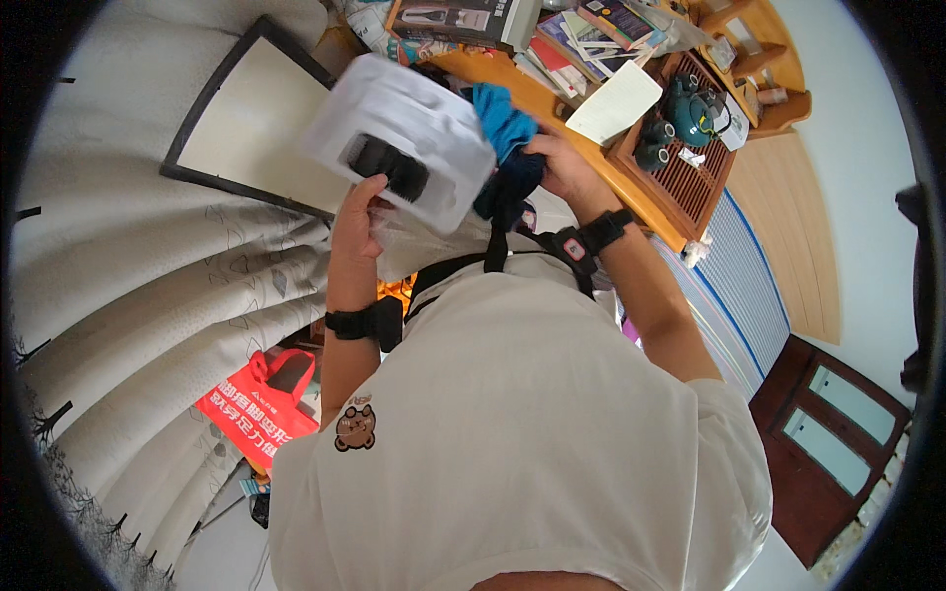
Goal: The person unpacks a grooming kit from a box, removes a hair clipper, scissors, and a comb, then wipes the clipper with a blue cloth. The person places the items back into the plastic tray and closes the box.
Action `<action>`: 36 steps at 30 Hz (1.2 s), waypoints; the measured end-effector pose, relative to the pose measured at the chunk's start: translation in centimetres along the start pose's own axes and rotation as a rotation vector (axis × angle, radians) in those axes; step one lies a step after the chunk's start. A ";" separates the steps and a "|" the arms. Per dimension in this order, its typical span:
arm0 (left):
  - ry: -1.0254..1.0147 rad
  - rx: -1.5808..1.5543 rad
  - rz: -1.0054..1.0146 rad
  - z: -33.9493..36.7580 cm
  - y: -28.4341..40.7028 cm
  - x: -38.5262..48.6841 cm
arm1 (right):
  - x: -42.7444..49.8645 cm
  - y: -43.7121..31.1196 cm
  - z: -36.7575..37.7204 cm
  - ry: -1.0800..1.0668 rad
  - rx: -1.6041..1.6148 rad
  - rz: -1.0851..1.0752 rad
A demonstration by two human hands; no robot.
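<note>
My left hand [362,218] grips the lower edge of a white moulded plastic tray [425,111], its thumb near a black comb-like clipper attachment [388,166] set in the tray's recess. The tray is tilted and slightly blurred. On the right, my right hand [565,162] is closed on a bundle of dark cloth [514,185], with bright blue cloth [502,122] beside its fingers. The bundle lies against the tray's right side. How far the dark cloth extends behind the tray is hidden.
A wooden desk [517,81] bears a clipper box [462,22], books [613,22] and an open notebook [615,102]. A slatted tea tray [684,185] holds a teal teapot [691,118] and cups. A black-framed board [255,118] leans by curtains [170,273]; a red bag [259,402] is lower left.
</note>
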State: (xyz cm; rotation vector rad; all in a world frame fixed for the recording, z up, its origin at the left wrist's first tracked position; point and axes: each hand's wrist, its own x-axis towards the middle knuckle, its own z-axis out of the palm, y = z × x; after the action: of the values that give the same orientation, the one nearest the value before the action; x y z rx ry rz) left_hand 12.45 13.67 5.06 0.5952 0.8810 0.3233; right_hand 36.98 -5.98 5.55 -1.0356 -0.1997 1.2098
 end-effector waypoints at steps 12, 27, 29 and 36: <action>-0.085 0.075 0.217 6.7 -1.4 4.8 | 1.2 0.8 2.9 0.066 -0.173 0.019; -0.039 0.097 -0.130 12.7 -3.5 12.5 | 5.6 -4.3 -4.2 0.206 -0.133 0.139; -0.197 0.074 -0.169 13.3 -3.3 13.8 | 5.1 -5.4 -5.9 0.352 -0.133 0.082; -0.214 0.317 -0.113 16.7 -3.1 20.9 | 4.8 -11.2 -9.9 0.734 -0.417 -0.164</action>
State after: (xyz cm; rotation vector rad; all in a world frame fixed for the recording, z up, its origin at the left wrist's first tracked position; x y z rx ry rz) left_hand 38.42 15.74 -1.63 0.8526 0.7602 0.0143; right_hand 52.56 -7.13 6.56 -1.7252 0.0449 0.5862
